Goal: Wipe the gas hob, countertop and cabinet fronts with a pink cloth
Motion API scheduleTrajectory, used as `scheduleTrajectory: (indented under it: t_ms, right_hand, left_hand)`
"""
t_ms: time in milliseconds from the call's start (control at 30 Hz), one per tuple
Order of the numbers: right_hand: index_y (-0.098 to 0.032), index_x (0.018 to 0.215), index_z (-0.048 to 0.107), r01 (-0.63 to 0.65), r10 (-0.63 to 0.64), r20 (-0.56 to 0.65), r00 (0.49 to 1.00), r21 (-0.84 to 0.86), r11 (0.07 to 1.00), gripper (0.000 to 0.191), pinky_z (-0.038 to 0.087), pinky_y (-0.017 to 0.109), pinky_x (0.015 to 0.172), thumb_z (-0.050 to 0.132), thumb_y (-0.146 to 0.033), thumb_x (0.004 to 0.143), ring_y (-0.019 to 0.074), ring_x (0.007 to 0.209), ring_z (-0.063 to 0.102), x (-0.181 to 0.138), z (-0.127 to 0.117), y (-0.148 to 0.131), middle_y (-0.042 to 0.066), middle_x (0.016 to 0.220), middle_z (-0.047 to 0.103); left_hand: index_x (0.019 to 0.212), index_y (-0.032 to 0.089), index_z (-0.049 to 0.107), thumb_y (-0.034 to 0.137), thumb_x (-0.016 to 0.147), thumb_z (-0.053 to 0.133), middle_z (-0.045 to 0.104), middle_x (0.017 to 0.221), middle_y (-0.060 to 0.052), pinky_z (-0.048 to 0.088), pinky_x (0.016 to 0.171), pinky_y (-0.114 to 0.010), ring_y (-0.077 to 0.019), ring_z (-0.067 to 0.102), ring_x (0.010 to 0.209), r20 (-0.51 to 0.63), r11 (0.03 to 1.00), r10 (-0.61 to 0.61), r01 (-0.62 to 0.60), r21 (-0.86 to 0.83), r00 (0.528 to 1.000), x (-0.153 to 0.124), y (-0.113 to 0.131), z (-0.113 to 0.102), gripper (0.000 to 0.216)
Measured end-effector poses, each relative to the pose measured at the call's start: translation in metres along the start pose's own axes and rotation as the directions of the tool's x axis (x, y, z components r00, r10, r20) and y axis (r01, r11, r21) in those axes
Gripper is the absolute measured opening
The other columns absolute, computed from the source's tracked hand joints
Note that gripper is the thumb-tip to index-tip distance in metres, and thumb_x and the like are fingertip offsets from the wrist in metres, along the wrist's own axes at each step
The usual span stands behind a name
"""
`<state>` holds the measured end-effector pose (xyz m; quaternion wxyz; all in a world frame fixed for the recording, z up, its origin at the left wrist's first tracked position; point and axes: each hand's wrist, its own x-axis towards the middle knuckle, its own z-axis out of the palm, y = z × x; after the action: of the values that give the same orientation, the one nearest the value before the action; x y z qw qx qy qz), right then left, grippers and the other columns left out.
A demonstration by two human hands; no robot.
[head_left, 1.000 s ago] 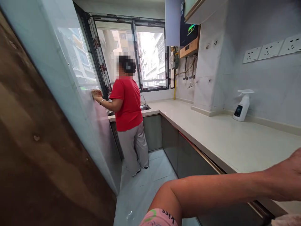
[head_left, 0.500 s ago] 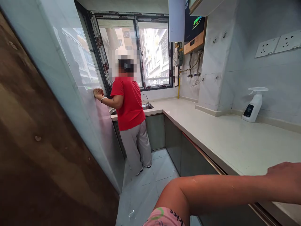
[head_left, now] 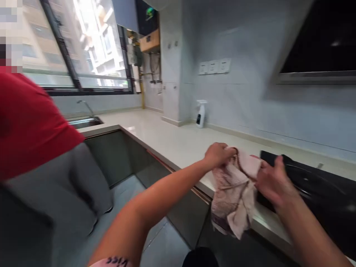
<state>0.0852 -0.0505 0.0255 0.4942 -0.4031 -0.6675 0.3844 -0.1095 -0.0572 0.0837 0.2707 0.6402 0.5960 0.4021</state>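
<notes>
A crumpled pinkish-beige cloth (head_left: 232, 189) hangs in front of the counter edge, held up between both hands. My left hand (head_left: 218, 154) is closed on its upper left corner. My right hand (head_left: 271, 180) has the upper right side of the cloth, its fingers partly hidden by the fabric and its thumb raised. Just behind and to the right of the cloth lies a black cooktop (head_left: 308, 180), set in the pale countertop (head_left: 167, 139).
A white spray bottle (head_left: 200, 114) stands against the wall. At the left, a person in a red shirt (head_left: 33, 126) is near the sink (head_left: 86, 122). A dark range hood (head_left: 322, 40) hangs above the cooktop. Grey cabinets (head_left: 108, 157) run below the counter.
The view has swung right and nearer the counter. Both hands and the cloth have come into view, along with the cooktop and hood. The person now appears larger, at the left edge.
</notes>
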Motion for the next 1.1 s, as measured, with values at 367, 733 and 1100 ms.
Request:
scheduleTrajectory:
  t_ms: [367,733,1100]
  right_hand:
    - [-0.026,0.131,0.066,0.053,-0.069,-0.090,0.994,-0.170,0.984,0.057,0.054,0.035,0.082,0.058,-0.064,0.089,0.0220,0.092,0.065,-0.008,-0.033,-0.033,0.003,0.102,0.072]
    - [-0.025,0.104,0.076,0.113,-0.108,0.035,0.994,-0.419,0.901,0.038,0.053,0.038,0.084,0.055,-0.049,0.083,0.0257,0.089,0.067,-0.016,-0.056,-0.051,0.004,0.098,0.076]
    - [-0.025,0.098,0.076,0.193,-0.344,-0.161,0.925,-0.579,0.792,0.034,0.047,0.033,0.075,0.051,-0.047,0.088,0.0224,0.084,0.063,-0.004,-0.100,-0.120,0.003,0.090,0.073]
  left_hand:
    - [0.055,0.024,0.050,0.043,0.083,0.054,0.052,0.043,0.002,0.040,0.059,-0.028,-0.0156,0.051,0.054,0.067,0.980,0.147,-0.154,0.124,0.987,-0.013,0.039,-0.013,0.034]
    - [0.060,0.023,0.044,0.046,0.084,0.067,0.058,0.057,0.001,0.032,0.061,-0.028,-0.0169,0.053,0.067,0.161,0.895,0.267,-0.307,0.323,0.950,-0.001,0.037,-0.014,0.040]
    - [0.066,0.021,0.060,0.037,0.064,0.086,0.065,0.065,-0.001,0.047,0.072,-0.028,-0.0258,0.067,0.087,0.309,0.906,0.063,-0.184,0.381,0.949,0.005,0.011,-0.015,0.030]
